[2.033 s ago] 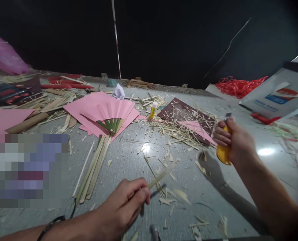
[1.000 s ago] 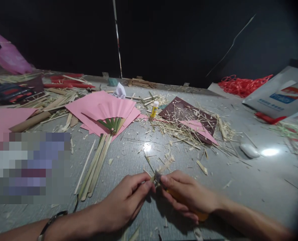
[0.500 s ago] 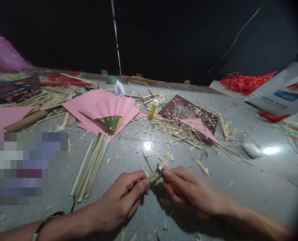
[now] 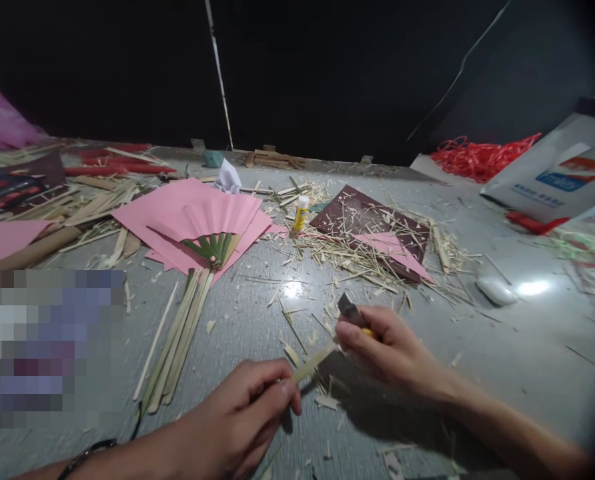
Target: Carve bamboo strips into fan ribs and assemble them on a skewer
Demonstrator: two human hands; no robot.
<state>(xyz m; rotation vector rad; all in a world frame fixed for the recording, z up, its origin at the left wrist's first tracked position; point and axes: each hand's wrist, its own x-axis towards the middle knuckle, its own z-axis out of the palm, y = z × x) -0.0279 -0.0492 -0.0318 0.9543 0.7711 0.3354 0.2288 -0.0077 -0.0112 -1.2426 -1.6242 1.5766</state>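
Low in the middle of the head view, my left hand [image 4: 257,413] pinches a thin, pale green bamboo strip [image 4: 313,362] that points up and to the right. My right hand [image 4: 385,347] is closed around a utility knife [image 4: 353,312] with a yellow part at its handle. The dark blade end points up and left, just above the strip's far end. My right thumb lies close to that end; I cannot tell if they touch. Left of my hands, a pink paper folding fan [image 4: 215,223] with green ribs lies near several loose bamboo strips [image 4: 185,347].
Shavings surround a yellow glue stick [image 4: 301,215] and a dark brown sheet [image 4: 365,223]. Red plastic string [image 4: 482,157] and a white bag [image 4: 542,177] lie at the right. A crumpled white paper [image 4: 228,177] sits behind the fan. A black wall [image 4: 327,73] stands at the back.
My right hand and the knife have moved up and right, off the bamboo strip, and the blade end now shows clear of it. The left hand keeps its pinch. The view has shifted slightly.
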